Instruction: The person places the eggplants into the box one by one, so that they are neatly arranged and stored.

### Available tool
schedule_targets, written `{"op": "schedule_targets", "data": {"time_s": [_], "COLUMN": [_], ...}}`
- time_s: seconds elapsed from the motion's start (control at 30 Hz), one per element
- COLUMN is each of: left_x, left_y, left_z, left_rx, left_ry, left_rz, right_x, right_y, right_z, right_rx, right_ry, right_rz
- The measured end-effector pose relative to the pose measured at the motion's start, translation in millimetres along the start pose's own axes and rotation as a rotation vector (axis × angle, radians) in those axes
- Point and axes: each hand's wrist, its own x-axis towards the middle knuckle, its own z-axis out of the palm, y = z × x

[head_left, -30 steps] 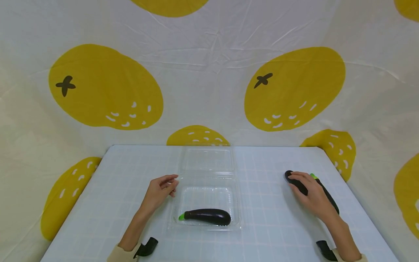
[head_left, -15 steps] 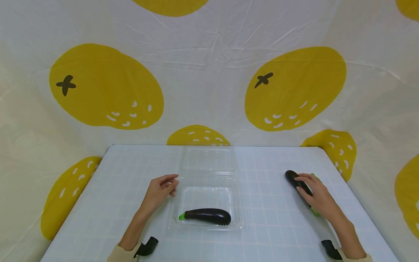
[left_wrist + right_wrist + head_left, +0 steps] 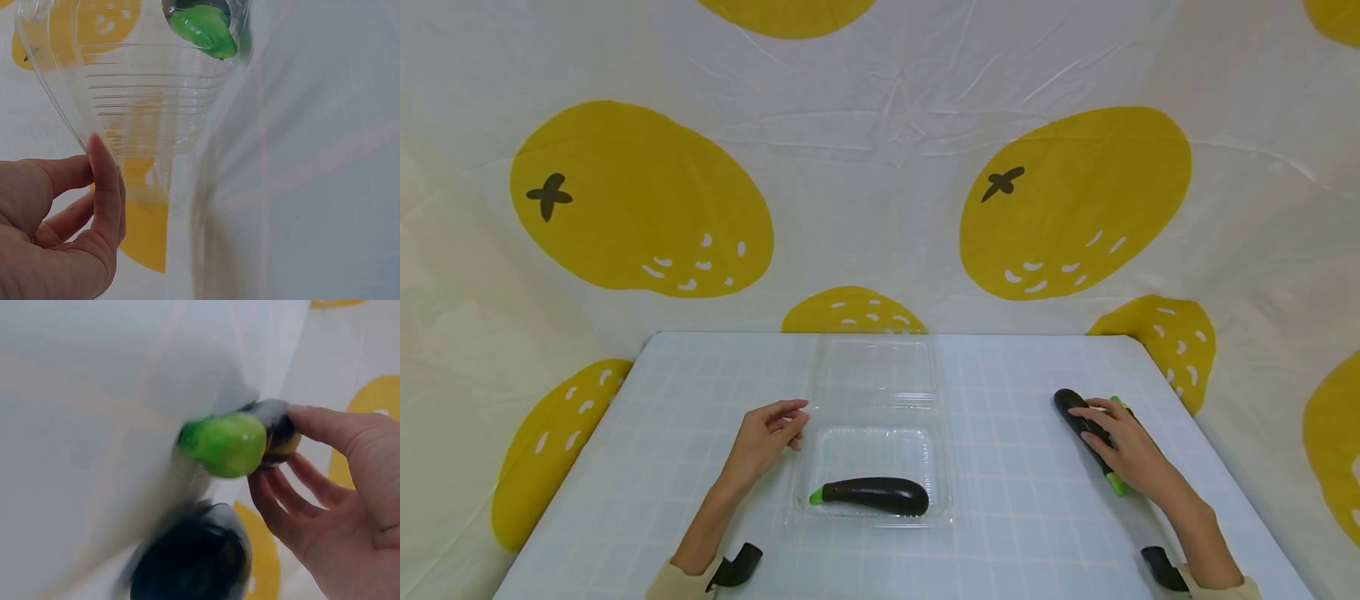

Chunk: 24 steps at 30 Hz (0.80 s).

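Note:
A clear plastic clamshell container (image 3: 872, 450) stands with its lid (image 3: 874, 367) folded back, and one dark eggplant (image 3: 880, 495) lies crosswise in its base. My left hand (image 3: 769, 437) pinches the container's left rim between thumb and finger, plain in the left wrist view. My right hand (image 3: 337, 481) grips a second eggplant (image 3: 1069, 405) near its green stem end (image 3: 222, 445), thumb on one side and fingers on the other. Beside it lies a third eggplant (image 3: 194, 562), mostly hidden behind the right hand in the head view; its green tip (image 3: 1117, 401) shows.
The table (image 3: 1000, 517) has a pale checked cover. A white cloth with yellow fruit prints (image 3: 1075, 200) hangs behind it. Each wrist carries a black camera mount (image 3: 737, 567).
My right hand has slid along the eggplant toward its stem end, nearer to me and rightward, and the green stem has come into sight. The left hand and container have stayed still.

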Motion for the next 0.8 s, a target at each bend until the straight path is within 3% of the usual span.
{"op": "schedule_targets", "data": {"time_s": [0.8], "left_x": [-0.4], "left_y": [0.0], "left_z": [0.3], "left_rx": [0.015], "left_ry": [0.003], "left_rz": [0.005], "right_x": [7.0], "right_y": [-11], "right_z": [-14], "right_rx": [0.034], "right_ry": [-0.256], "right_rz": [0.114]}}
